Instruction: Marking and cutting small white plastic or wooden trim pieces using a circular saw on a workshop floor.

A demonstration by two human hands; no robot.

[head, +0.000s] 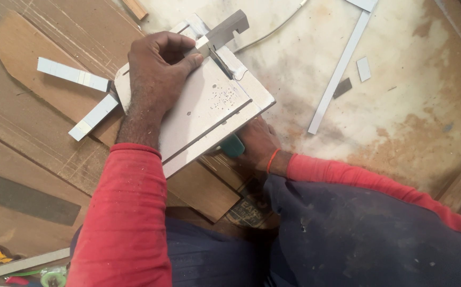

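My left hand rests on top of a white flat base plate of an upturned power saw, fingers pinching a small grey metal piece by the blade slot at the plate's far edge. Under the plate's near right corner, my right hand grips the tool's green handle; most of the tool body is hidden below the plate. Both arms wear red sleeves.
Brown wooden boards lie on the left, with two short white strips beside the plate. A long white strip, small offcuts and a white cable lie on the stained pale floor to the right. My dark trousers fill the bottom.
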